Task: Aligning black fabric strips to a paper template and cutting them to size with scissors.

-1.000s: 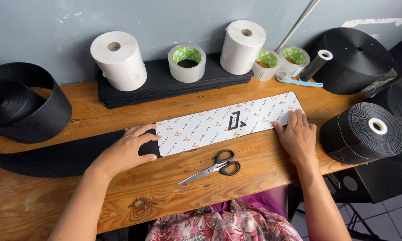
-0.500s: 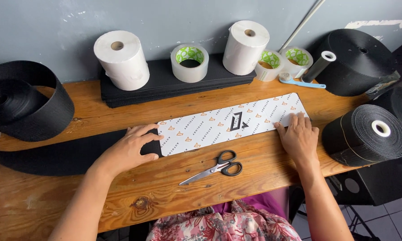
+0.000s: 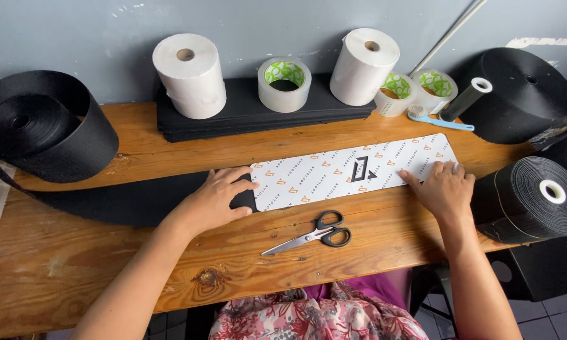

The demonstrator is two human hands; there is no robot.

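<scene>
Landmark for all positions: the long white printed strip (image 3: 352,174) lying flat on the wooden tabletop (image 3: 107,258).

Nearest the wearer, just on the near side of the strip's middle, a pair of black-handled scissors (image 3: 315,233) lies closed and untouched, blades pointing toward the strip's left end.

The strip's long axis runs left to right, with its right end angled slightly farther away. It overlies a black webbing band (image 3: 107,200) that continues out past its left end.

The left hand (image 3: 217,198) rests palm-down at the strip's left end, fingers spread across the band and touching the strip's edge. Its grip is released: it presses flat and grasps nothing.

The right hand (image 3: 444,187) lies flat on the strip's right end, fingers extended; its grip is likewise released. Each hand holds down one end of the strip, so neither is clearly nearer. The scissors lie between the two hands, somewhat closer to the right.

Beyond the strip's right end sits a black webbing roll (image 3: 538,198); beyond its left end, a larger black roll (image 3: 41,129).

Behind the strip, against the wall, stand two white paper rolls (image 3: 192,72), clear tape rolls (image 3: 284,84) and a small blue brush (image 3: 431,118).
</scene>
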